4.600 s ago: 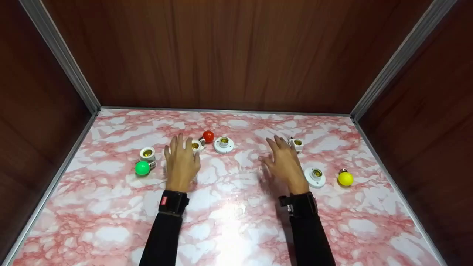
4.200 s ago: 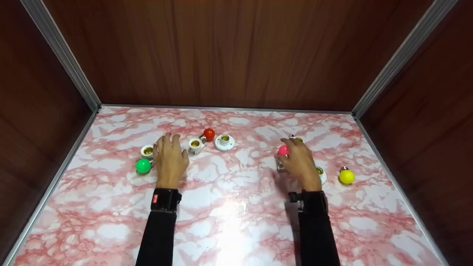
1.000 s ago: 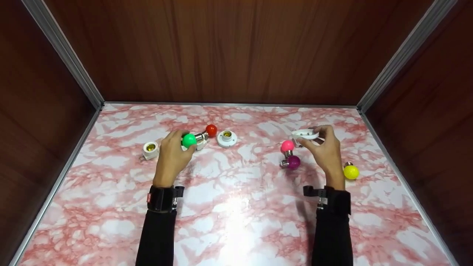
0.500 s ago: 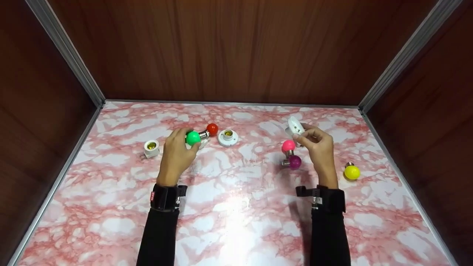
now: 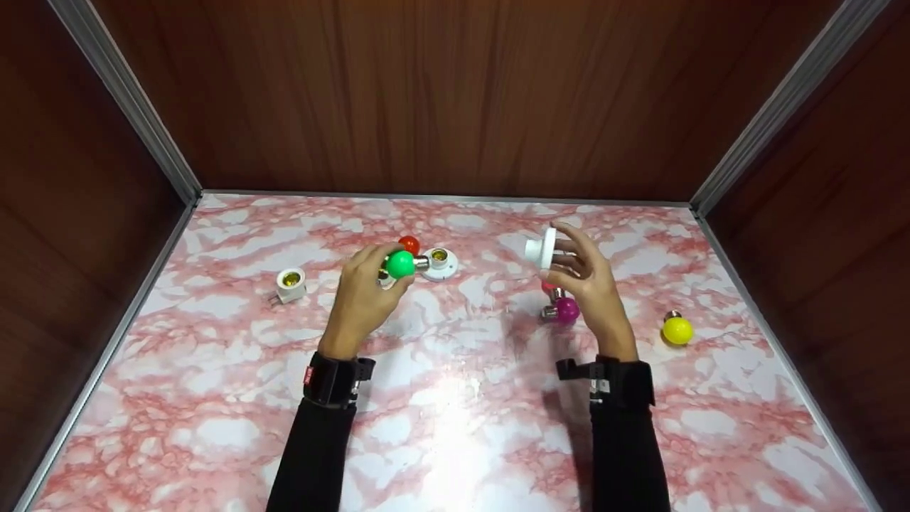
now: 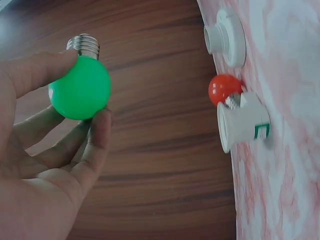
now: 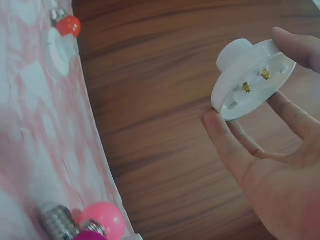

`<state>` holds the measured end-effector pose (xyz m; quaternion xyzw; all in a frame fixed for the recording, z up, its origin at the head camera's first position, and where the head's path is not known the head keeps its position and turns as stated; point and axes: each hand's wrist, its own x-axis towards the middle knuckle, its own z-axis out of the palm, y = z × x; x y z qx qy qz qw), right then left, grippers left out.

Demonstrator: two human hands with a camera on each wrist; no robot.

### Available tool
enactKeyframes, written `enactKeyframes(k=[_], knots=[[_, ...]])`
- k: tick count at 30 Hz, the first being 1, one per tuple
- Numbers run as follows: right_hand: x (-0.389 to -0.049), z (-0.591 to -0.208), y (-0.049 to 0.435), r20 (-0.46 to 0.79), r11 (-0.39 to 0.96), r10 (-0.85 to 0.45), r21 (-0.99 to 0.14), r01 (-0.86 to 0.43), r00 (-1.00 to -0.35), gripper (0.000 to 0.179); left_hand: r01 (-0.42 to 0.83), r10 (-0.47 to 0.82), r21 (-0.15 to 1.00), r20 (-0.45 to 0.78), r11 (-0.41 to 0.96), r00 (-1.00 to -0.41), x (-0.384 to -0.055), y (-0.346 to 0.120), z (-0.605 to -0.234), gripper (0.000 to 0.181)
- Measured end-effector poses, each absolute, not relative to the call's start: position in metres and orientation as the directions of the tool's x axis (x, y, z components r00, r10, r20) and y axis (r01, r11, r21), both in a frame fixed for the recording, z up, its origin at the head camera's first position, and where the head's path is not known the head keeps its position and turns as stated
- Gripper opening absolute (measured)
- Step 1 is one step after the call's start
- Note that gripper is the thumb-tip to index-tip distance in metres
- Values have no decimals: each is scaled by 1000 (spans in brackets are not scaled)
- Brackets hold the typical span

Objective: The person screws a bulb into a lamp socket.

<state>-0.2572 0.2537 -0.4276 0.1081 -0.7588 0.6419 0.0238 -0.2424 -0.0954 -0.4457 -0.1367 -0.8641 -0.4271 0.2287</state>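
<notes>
My left hand (image 5: 370,293) pinches a green light bulb (image 5: 401,264) by its globe, and the metal screw base points right. In the left wrist view the green bulb (image 6: 80,89) sits between thumb and fingertips. My right hand (image 5: 591,288) grips a round white lamp holder (image 5: 544,249) by the rim of its base, turned on its side with the socket end facing left toward the bulb. Two brass terminals show on the underside of this lamp holder (image 7: 255,82) in the right wrist view. Both held things are above the table, a gap apart.
A red bulb (image 5: 409,244) and another round lamp holder (image 5: 442,264) lie behind the left hand. A plug-in socket (image 5: 290,286) stands at left. Purple (image 5: 566,311) and pink bulbs (image 7: 104,220) lie under the right hand; a yellow bulb (image 5: 677,331) lies farther right. Wooden panels surround the table.
The left hand picked up the green bulb and has brought it right. The right hand took up the round lamp holder, lifted it and turned its socket end to the left.
</notes>
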Motion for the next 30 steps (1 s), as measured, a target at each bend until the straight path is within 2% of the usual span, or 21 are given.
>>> enactKeyframes(k=[11, 18, 30], knots=[[-260, -434, 229, 203, 155, -245, -957, -245, -948, 79, 504, 139, 683, 517, 529, -845, -240, -78, -449, 49], [-263, -442, 212, 270, 123, -334, -938, -325, -903, 81, 534, 168, 684, 527, 498, -833, -239, -71, -450, 49], [-264, -450, 194, 279, 76, -398, -939, -335, -874, 83, 538, 190, 679, 520, 500, -833, -238, -60, -450, 51]])
